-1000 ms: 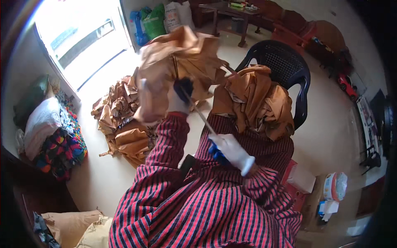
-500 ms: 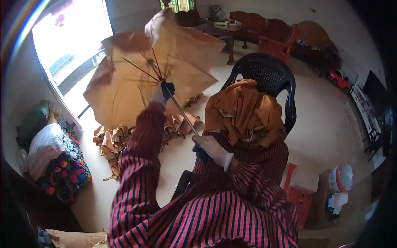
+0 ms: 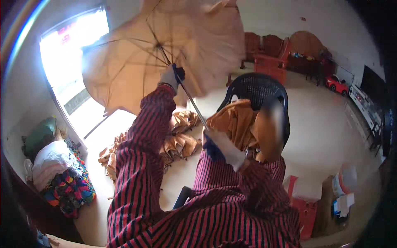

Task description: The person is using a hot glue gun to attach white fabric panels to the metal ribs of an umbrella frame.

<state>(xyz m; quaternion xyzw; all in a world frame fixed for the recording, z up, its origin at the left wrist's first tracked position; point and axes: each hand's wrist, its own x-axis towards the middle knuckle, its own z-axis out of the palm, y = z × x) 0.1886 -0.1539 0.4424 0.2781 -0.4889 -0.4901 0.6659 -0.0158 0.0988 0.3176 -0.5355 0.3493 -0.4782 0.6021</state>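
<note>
Up along the slanting umbrella shaft (image 3: 193,105), left hand (image 3: 171,76) grips under the open tan canopy (image 3: 136,62); right hand (image 3: 219,146) clamps the lower end.

black chair (image 3: 264,89) close behind umbrella shaft (image 3: 192,101)

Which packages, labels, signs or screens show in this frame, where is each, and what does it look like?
Dark flat screen: far right wall, a black rectangle.
Red crate: floor, lower right, boxy, with a pale flat package lying on top.
White tub: right of the crate, rounded, orange band.
Small white-and-blue cartons: below the tub, too small to detail.
</note>
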